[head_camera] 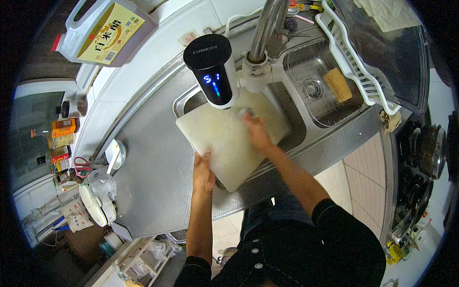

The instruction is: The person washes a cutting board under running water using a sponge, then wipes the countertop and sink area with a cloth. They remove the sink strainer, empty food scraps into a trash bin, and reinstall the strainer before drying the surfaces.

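A pale cutting board (222, 140) lies tilted over the left sink basin (299, 125). My left hand (204, 172) grips its near left edge, thumb on top. Over the board's upper right part is my right hand (256, 132), blurred, with its fingers around a small greyish thing (246, 111) that looks like a scrubber. Just above the board stands a black and white electric faucet heater (211, 79) with a lit display. A thin stream of water seems to run from it onto the board.
The right basin (297, 77) holds a wire rack and a yellow-brown sponge (337, 85). A white dish rack (358, 61) borders it. On the left of the steel counter (154, 150) are a white bowl (116, 154) and red-handled scissors (82, 167). A large vinegar jug (107, 34) stands upper left.
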Available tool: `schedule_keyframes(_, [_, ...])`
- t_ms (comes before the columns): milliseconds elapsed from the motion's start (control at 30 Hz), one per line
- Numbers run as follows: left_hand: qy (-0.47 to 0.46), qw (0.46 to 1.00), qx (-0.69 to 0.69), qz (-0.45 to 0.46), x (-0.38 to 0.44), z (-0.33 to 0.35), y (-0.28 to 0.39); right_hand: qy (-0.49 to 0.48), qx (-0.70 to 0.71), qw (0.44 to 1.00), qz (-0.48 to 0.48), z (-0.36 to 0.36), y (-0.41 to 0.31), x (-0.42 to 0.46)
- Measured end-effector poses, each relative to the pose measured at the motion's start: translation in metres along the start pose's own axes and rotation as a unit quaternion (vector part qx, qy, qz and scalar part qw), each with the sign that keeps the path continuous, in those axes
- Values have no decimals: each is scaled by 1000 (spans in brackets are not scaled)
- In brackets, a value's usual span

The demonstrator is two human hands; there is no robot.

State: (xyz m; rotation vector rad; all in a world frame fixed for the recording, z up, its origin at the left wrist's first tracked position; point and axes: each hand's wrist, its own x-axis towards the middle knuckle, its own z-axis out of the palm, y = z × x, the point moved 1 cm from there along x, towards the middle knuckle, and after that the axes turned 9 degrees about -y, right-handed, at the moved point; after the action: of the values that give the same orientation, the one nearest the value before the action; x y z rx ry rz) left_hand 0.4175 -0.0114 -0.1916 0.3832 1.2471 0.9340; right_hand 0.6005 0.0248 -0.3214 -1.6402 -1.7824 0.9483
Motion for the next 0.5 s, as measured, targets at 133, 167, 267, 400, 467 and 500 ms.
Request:
schedule_keyframes(133, [-29, 999, 45, -7, -2, 6, 2, -50, -31, 991, 122, 8, 40, 16])
schedule_keyframes(167, [-39, 997, 62, -3, -3, 7, 3, -57, 11, 995, 78, 10, 14, 9])
schedule_keyframes(267, [-59, 996, 71, -19, -3, -7, 2, -65, 143, 979, -129, 6, -65, -5])
schedule_keyframes(400, [-74, 994, 75, -18, -4, 0, 6, -65, 92, 962, -249, -9, -57, 44])
schedule_keyframes(467, [-80, 992, 93, -28, -3, 13, 9, -6, 110, 976, -190, -2, 11, 78])
schedule_keyframes(500, [-78, 992, 90, -31, -4, 11, 10, 3, 141, 986, -87, 2, 30, 80])
